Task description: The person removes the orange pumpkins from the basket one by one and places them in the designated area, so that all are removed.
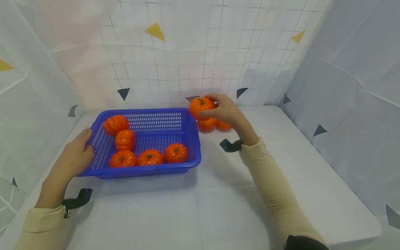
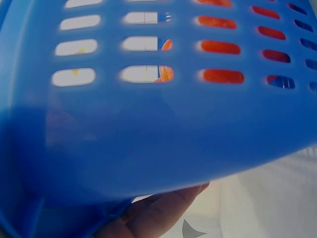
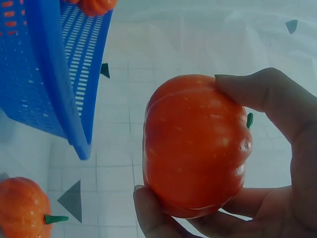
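Observation:
My right hand (image 1: 223, 109) holds a small orange toy pumpkin (image 1: 201, 107) with a green stem, raised near the right back corner of the blue plastic basket (image 1: 194, 139). In the right wrist view, thumb and fingers pinch this pumpkin (image 3: 195, 146) from opposite sides. At the basket's left end, my left hand (image 1: 75, 152) grips the rim, thumb on top. Fingers (image 2: 166, 210) show below the blue wall in the left wrist view. Several pumpkins lie in the basket, along its left side and front, among them one (image 1: 176, 152) at the front right.
Two more pumpkins, one (image 1: 206, 124) beside the basket and one (image 1: 223, 125) partly behind my right hand, sit on the white table (image 1: 150, 215). White sheeting (image 1: 193, 62) with grid lines and dark and yellow patches rises behind the table and at both sides.

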`<state>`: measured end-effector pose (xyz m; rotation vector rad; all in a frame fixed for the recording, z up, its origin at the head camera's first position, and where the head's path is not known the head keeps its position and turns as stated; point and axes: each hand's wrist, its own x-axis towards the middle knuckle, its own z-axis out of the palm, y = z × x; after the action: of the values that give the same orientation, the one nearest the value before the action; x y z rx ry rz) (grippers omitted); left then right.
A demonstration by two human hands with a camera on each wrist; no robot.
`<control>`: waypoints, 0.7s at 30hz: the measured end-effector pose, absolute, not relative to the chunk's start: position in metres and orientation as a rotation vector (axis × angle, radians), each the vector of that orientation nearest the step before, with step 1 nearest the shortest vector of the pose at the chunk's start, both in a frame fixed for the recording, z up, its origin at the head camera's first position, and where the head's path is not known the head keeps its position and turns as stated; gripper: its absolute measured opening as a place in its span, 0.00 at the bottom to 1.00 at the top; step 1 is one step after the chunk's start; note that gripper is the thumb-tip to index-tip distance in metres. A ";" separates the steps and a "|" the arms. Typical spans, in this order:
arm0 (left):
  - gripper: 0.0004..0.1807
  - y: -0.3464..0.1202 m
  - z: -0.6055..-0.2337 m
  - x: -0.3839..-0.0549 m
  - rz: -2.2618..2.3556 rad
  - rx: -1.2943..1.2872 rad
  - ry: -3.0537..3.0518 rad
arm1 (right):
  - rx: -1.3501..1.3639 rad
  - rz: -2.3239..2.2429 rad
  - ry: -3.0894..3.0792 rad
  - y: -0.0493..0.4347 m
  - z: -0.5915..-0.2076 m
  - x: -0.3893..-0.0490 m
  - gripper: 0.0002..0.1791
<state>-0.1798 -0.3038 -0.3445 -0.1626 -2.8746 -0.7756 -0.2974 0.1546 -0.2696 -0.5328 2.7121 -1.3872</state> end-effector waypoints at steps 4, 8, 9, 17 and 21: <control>0.33 -0.305 -0.346 -0.181 -0.765 -0.162 -2.869 | -0.506 -1.406 2.734 0.163 -0.274 -0.300 0.35; 0.33 -0.305 -0.347 -0.181 -0.760 -0.168 -2.865 | -0.484 -1.405 2.757 0.171 -0.277 -0.304 0.35; 0.33 -0.305 -0.347 -0.181 -0.761 -0.168 -2.864 | -0.478 -1.408 2.759 0.173 -0.277 -0.304 0.35; 0.33 -0.304 -0.345 -0.179 -0.764 -0.162 -2.872 | -0.389 -1.414 2.761 0.191 -0.280 -0.309 0.36; 0.33 -0.304 -0.345 -0.180 -0.761 -0.168 -2.869 | -0.335 -1.401 2.777 0.200 -0.283 -0.312 0.37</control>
<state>-0.1798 -0.3035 -0.3445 -0.1682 -2.8686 -0.7609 -0.3120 0.1999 -0.2828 -0.3355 2.7765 -1.4012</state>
